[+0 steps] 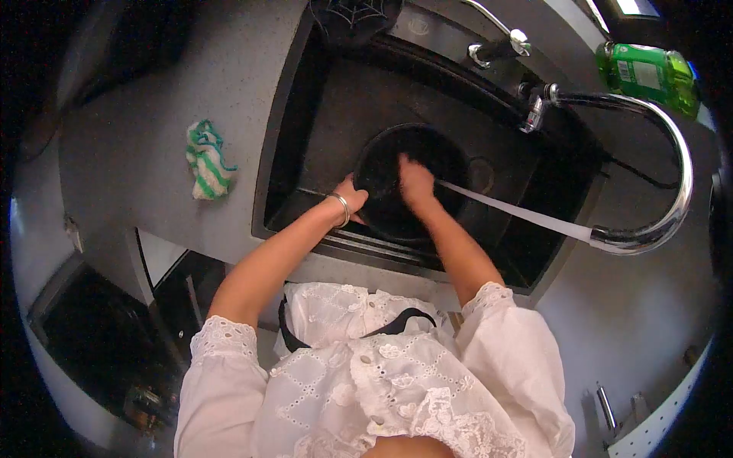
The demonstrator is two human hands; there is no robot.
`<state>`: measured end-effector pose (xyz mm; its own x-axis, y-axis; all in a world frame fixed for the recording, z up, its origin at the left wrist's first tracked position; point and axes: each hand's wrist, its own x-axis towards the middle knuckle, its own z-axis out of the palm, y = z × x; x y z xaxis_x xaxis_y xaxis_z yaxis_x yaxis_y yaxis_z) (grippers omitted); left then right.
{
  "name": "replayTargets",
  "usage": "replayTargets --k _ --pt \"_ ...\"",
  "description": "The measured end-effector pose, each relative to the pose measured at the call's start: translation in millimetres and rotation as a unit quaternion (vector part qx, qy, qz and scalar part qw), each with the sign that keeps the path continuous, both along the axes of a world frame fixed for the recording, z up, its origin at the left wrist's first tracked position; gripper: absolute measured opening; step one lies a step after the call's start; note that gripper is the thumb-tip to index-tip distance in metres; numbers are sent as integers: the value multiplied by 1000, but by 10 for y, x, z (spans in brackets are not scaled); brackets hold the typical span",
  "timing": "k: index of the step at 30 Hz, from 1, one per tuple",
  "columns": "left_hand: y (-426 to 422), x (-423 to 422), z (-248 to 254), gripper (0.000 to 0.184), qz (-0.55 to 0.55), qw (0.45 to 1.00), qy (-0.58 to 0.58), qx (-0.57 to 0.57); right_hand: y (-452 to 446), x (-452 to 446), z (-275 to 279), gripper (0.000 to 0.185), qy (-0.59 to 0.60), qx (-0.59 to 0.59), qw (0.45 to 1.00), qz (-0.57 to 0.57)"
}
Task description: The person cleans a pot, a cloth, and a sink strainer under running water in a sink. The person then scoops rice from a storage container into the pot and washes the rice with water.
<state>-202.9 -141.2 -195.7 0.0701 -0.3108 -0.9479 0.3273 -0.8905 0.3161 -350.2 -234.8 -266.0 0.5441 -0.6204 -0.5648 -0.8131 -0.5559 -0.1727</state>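
Gripping the left rim of the round black pan [385, 210]: left hand [353, 200], fingers clamped on it. Right hand [416, 182] is inside the pan, blurred; can't tell if its fingers are together or apart. Water jet [527, 214] from curved chrome faucet [676, 160] crosses the pan's right side to the right hand. Pan sits in the black sink [336, 126], interior too dark to read. Striped cloth [208, 164] on left counter [172, 198], green bottle [647, 75] beyond faucet, web-patterned item [355, 17] at sink's far-left corner.
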Motion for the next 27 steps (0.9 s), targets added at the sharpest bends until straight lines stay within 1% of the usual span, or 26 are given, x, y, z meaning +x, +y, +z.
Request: replayTargets --k 1,2,4,6,7,8,9,10,11,13,14,15,16,17,18,19,22,24,26,27 --pt "27 1 -66 56 3 1000 10 -2 -174 -2 39 39 43 12 998 -46" --pt "33 6 -121 56 7 1000 20 -5 -294 -29 103 39 110 23 993 -44" --pt "32 -18 -107 56 8 1000 1 -11 -295 -133 90 39 126 16 989 -73" --pt "43 -30 -104 56 10 1000 -8 -9 -16 -280 -130 35 104 -12 992 -74" --pt "44 -28 -115 56 9 1000 -9 -7 110 -275 -78 34 94 -27 992 -76" --pt "41 -31 -131 56 9 1000 -10 -5 242 -233 -41 31 137 75 986 -58" --pt "48 -45 -161 56 11 1000 -12 -5 420 -198 -147 30 118 92 987 -52" --pt "57 -54 -208 56 15 1000 -15 -5 463 40 150 30 94 129 986 -49" --pt "82 -58 -250 56 20 1000 -19 -3 590 92 -102 30 22 132 991 -12" --pt "22 -15 -54 56 -17 999 -37 -2 468 391 -50 30 -78 85 991 69" --pt "-18 3 6 56 -39 998 -46 -2 323 413 -171 24 -119 43 986 106" --pt "-20 8 -16 56 -9 1000 -6 15 183 402 -529 19 -143 2 986 88" --pt "-10 -5 9 56 -7 1000 -11 15 -34 355 -455 20 -163 -28 982 89" --pt "-26 -13 52 56 -4 1000 -13 12 -304 394 -241 24 -14 25 992 125" --pt "-58 -24 108 56 1 1000 -15 8 -453 223 -317 25 -35 17 992 120" --pt "-76 -41 192 56 9 998 -52 18 -522 102 -314 26 -99 -74 987 104" --pt "-1 -31 -13 56 21 1000 -5 12 -379 -270 -156 26 72 -38 995 58" --pt "88 -37 -173 57 33 999 20 -10 -79 -311 -71 26 155 -10 988 26" --pt "86 -41 -186 59 35 999 29 -24 295 -242 -98 27 148 20 988 -44" --pt "71 -46 -154 61 33 999 27 -25 386 -99 6 28 145 88 984 -61"
